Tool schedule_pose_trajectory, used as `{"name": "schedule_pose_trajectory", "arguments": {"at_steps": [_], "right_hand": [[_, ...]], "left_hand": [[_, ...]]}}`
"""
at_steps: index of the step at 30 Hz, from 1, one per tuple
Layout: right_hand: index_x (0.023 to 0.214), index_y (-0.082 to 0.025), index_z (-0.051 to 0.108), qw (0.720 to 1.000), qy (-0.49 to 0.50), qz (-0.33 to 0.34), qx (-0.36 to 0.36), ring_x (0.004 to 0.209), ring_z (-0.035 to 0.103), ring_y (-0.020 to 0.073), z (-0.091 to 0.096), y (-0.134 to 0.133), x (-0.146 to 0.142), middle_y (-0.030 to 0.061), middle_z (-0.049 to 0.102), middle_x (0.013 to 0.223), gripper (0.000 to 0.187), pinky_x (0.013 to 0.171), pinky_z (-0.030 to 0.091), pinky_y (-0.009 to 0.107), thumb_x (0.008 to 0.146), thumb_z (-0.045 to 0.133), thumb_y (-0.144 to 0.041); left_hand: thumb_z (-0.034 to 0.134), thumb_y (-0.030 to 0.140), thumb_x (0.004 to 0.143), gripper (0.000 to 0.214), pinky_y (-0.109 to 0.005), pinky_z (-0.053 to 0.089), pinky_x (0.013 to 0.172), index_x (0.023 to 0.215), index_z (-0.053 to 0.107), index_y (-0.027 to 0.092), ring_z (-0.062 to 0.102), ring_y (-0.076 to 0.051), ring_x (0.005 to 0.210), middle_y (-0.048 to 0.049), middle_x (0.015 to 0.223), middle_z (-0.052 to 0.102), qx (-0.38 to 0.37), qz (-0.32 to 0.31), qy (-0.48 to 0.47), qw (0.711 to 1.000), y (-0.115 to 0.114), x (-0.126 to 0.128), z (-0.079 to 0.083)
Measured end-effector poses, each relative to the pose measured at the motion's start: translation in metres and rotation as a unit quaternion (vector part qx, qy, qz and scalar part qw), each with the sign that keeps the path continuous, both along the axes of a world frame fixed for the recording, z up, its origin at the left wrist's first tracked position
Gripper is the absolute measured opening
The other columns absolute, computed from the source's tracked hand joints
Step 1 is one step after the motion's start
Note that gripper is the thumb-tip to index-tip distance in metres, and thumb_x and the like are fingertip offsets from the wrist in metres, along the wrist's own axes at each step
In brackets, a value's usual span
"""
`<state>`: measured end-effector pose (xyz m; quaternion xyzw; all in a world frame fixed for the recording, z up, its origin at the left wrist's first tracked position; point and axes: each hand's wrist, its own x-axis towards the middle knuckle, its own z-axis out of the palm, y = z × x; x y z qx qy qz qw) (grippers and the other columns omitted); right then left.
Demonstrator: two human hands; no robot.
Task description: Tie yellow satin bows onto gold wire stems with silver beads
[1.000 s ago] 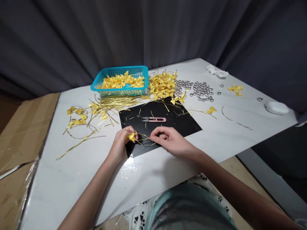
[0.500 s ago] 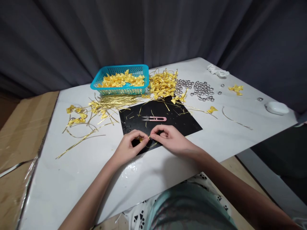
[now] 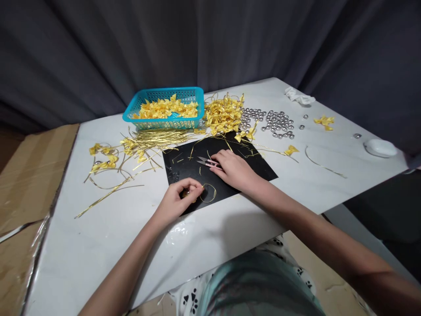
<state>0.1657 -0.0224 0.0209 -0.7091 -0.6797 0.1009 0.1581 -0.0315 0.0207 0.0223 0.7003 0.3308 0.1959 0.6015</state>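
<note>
My left hand [image 3: 182, 195] pinches a looped gold cord [image 3: 215, 192] at the near edge of the black mat [image 3: 184, 164]. A bit of yellow ribbon shows under its fingers, mostly hidden. Over the middle of the mat, my right hand [image 3: 235, 169] is closed around the handles of the pink thread snips [image 3: 208, 163]. The blades point left and stand slightly apart, away from the cord.
A teal basket [image 3: 131, 105] of yellow bows stands at the back. Beside it are gold cords [image 3: 158, 139], a heap of yellow bows [image 3: 223, 114] and silver beads [image 3: 278, 123]. A white dish [image 3: 380, 148] and a crumpled white cloth [image 3: 299, 96] lie to the right.
My right hand has let go of the cord, moved forward and taken hold of the thread snips. My left hand stays in place, still pinching the looped cord.
</note>
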Motion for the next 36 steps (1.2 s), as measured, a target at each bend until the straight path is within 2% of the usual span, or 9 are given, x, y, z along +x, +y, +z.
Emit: {"name": "schedule_pose_trajectory", "arguments": {"at_steps": [8, 12, 15, 18, 20, 23, 24, 29, 36], "right_hand": [[0.102, -0.007, 0.056, 0.996, 0.058, -0.074, 0.001, 0.101, 0.049, 0.0297, -0.001, 0.002, -0.006, 0.0191, 0.056, 0.104, 0.021, 0.086, 0.038, 0.04, 0.091, 0.042, -0.019], [0.11, -0.009, 0.049, 0.981, 0.169, -0.093, 0.016, 0.096, 0.052, 0.0215, 0.005, -0.007, -0.003, 0.0144, 0.056, 0.103, 0.024, 0.084, 0.04, 0.033, 0.094, 0.035, -0.022], [0.103, -0.014, 0.051, 0.959, 0.266, -0.098, -0.004, 0.071, 0.052, 0.0136, 0.014, -0.026, -0.004, 0.0046, 0.054, 0.081, 0.029, 0.066, 0.042, 0.025, 0.096, 0.03, -0.033], [0.095, -0.016, 0.05, 0.931, 0.348, -0.088, -0.059, 0.045, 0.037, 0.0085, 0.024, -0.05, -0.01, -0.0047, 0.039, 0.059, 0.037, 0.044, 0.035, 0.021, 0.095, 0.024, -0.043], [0.092, -0.018, 0.046, 0.892, 0.426, -0.066, -0.135, 0.039, 0.028, 0.0064, 0.028, -0.065, -0.017, -0.0078, 0.031, 0.056, 0.034, 0.036, 0.028, 0.019, 0.094, 0.027, -0.047], [0.087, -0.02, 0.042, 0.784, 0.556, -0.046, -0.271, 0.042, 0.022, 0.0042, 0.025, -0.077, -0.025, -0.0083, 0.029, 0.059, 0.031, 0.036, 0.021, 0.015, 0.091, 0.036, -0.05], [0.085, -0.02, 0.042, 0.763, 0.575, -0.047, -0.293, 0.044, 0.022, 0.004, 0.023, -0.078, -0.027, -0.0078, 0.03, 0.061, 0.03, 0.037, 0.021, 0.015, 0.091, 0.038, -0.05], [0.081, -0.019, 0.041, 0.763, 0.579, -0.054, -0.28, 0.047, 0.025, 0.0042, 0.01, -0.074, -0.032, -0.0061, 0.033, 0.064, 0.034, 0.04, 0.022, 0.016, 0.09, 0.041, -0.052], [0.086, -0.019, 0.041, 0.755, 0.593, -0.038, -0.276, 0.047, 0.022, 0.0044, 0.01, -0.066, -0.036, -0.0077, 0.029, 0.061, 0.033, 0.042, 0.02, 0.018, 0.09, 0.042, -0.052]], "left_hand": [[0.065, 0.033, 0.076, 0.019, -0.022, 0.038, 0.057, 0.08, 0.069, 0.015, 0.051, -0.012, 0.06, -0.0018, 0.068, 0.063, -0.056, 0.017, -0.013, 0.998, 0.004, 0.0, -0.002], [0.065, 0.034, 0.076, 0.022, -0.022, 0.039, 0.058, 0.085, 0.071, 0.014, 0.052, -0.012, 0.061, -0.0033, 0.071, 0.065, -0.075, 0.023, -0.017, 0.997, 0.004, 0.0, -0.001], [0.065, 0.034, 0.075, 0.024, -0.023, 0.039, 0.058, 0.087, 0.072, 0.015, 0.052, -0.012, 0.06, -0.0027, 0.069, 0.065, -0.085, 0.027, -0.021, 0.996, 0.004, 0.0, -0.001], [0.066, 0.034, 0.074, 0.024, -0.023, 0.039, 0.057, 0.088, 0.072, 0.015, 0.051, -0.012, 0.059, -0.0009, 0.064, 0.063, -0.09, 0.029, -0.023, 0.995, 0.005, 0.0, -0.001], [0.067, 0.033, 0.074, 0.024, -0.023, 0.039, 0.056, 0.088, 0.072, 0.015, 0.05, -0.012, 0.058, 0.0002, 0.061, 0.061, -0.092, 0.029, -0.024, 0.995, 0.005, 0.0, -0.001], [0.066, 0.032, 0.074, 0.023, -0.023, 0.038, 0.057, 0.089, 0.071, 0.014, 0.05, -0.011, 0.057, 0.0015, 0.058, 0.058, -0.095, 0.026, -0.028, 0.995, 0.006, 0.0, 0.0], [0.066, 0.031, 0.074, 0.023, -0.023, 0.038, 0.057, 0.089, 0.071, 0.014, 0.049, -0.011, 0.057, 0.0018, 0.058, 0.057, -0.096, 0.025, -0.029, 0.995, 0.006, 0.0, 0.0], [0.065, 0.029, 0.075, 0.022, -0.022, 0.037, 0.056, 0.091, 0.071, 0.014, 0.048, -0.01, 0.057, 0.0019, 0.059, 0.057, -0.1, 0.014, -0.033, 0.994, 0.007, -0.002, 0.0], [0.064, 0.028, 0.077, 0.023, -0.021, 0.034, 0.055, 0.093, 0.069, 0.013, 0.046, -0.009, 0.054, 0.0043, 0.054, 0.051, -0.106, -0.007, -0.037, 0.994, 0.009, -0.005, -0.003]]}}
